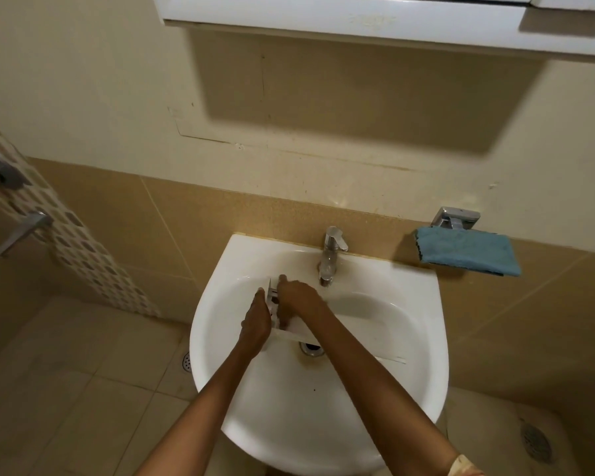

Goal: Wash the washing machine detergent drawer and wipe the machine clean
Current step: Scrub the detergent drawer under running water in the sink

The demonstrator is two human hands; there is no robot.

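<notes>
1 sink (241,255), white, wall-mounted, both forearms reaching in from the bottom edge. 1 drain (311,348) in the bowl, brown staining around it.

1 detergent drawer (291,333), white, sits inside the bowl just above the drain. It lies at an angle, with one long panel running off to the right under the right forearm.

Left hand (255,324) is flat against the drawer's left side. Its fingers are straight and together, thumb hidden. Right hand (296,300) is on top of the drawer, fingers curled down into it and thumb hooked over the far end.

1 faucet (332,250), chrome, behind the hands, spout over the bowl. Can't tell if water is running.

1 blue cloth (468,250) is folded on 1 chrome holder (455,218) on the tiled wall, right of the faucet.

2 floor drains: one (186,362) left of the sink, one (536,441) at bottom right.

1 white cabinet (358,22) is overhead.
</notes>
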